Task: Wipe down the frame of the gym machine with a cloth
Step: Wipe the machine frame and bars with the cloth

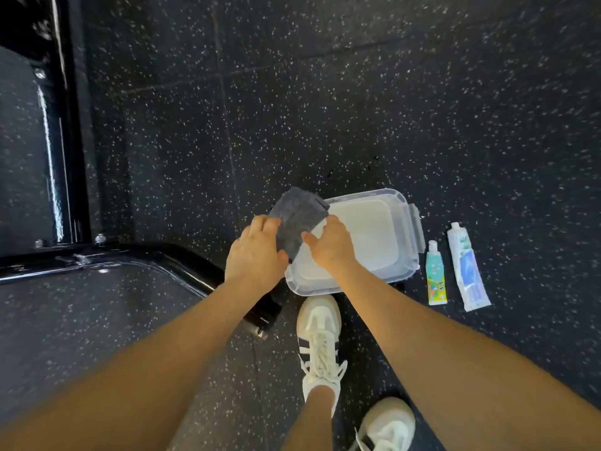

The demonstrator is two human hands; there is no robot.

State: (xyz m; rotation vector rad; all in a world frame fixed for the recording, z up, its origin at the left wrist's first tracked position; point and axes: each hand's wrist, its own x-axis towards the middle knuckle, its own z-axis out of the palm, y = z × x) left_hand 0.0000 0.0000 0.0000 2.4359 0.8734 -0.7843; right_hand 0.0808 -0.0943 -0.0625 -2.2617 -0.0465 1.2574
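Your two bare forearms fill the near part of the view, reaching out over the speckled black floor. Between them stand your white shoes, one ahead of the other. Your left hand grips the left edge of the grey cloth, fingers curled over it with the thumb underneath. Your right hand pinches the cloth's right edge, thumb pointing left across the fabric. Held this way, the cloth is stretched between both hands, just above the near-left corner of the tub, a clear plastic one with a pale inside and a clip on its right side. Right of the tub lie two tubes on the floor, side by side: a small green tube and a longer white tube, caps pointing away from you. At left, the glossy black frame curves across the floor near your left wrist, and an upright part of it rises along the far left edge.
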